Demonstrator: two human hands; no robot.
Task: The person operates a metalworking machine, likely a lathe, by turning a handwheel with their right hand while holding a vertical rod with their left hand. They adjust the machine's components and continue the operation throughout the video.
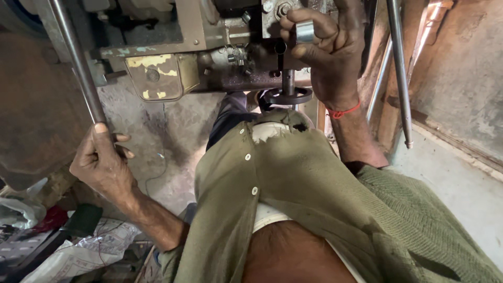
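My left hand [100, 160] is closed round the lower end of a long steel lever rod [76, 55] that slants up to the top left. My right hand [327, 50] is raised against a greasy old machine [209, 47] and pinches a small shiny metal ring [304, 31] between thumb and fingers. Just below that hand a dark vertical spindle [288, 78] ends in a small round handwheel [288, 96]. A red thread [343, 111] circles my right wrist. My olive cardigan [314, 199] fills the lower middle of the view.
A second thin steel rod [399, 68] hangs down at the right, beside a wall and a pale concrete floor [461, 188]. A dark metal panel [36, 105] stands at left. Plastic bags and cloth scraps [63, 241] lie at the bottom left.
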